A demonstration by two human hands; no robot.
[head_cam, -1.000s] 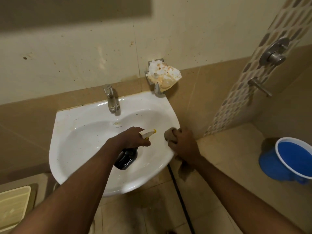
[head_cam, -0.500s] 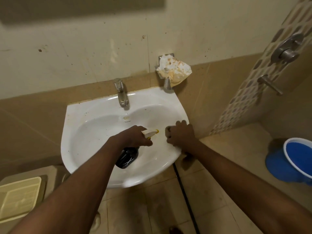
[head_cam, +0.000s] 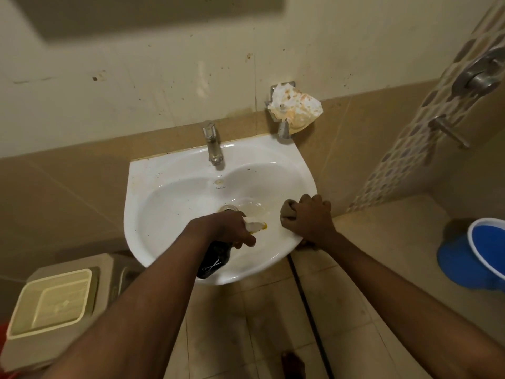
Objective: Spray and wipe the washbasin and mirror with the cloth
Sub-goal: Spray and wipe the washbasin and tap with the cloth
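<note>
Gripping spray bottle [head_cam: 213, 262] in left hand [head_cam: 226, 227] over washbasin [head_cam: 164, 187], right hand [head_cam: 310, 220] clutching cloth [head_cam: 288, 213] on rim

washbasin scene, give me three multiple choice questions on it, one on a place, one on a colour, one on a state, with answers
1. Where is the cloth?
A. draped over the tap
B. on the washbasin's right rim, in the right hand
C. inside the bucket

2. What colour is the bucket at the right edge?
A. blue
B. red
C. green

3. What is the left hand doing?
A. resting flat and empty in the bowl
B. turning the tap
C. gripping the spray bottle over the bowl

Answers:
1. B: the right hand holds the bunched cloth against the right rim of the washbasin.
2. A: its wall and inside are both blue.
3. C: its fingers curl round the dark spray bottle, the nozzle pointing toward the cloth, well short of the tap.
</note>
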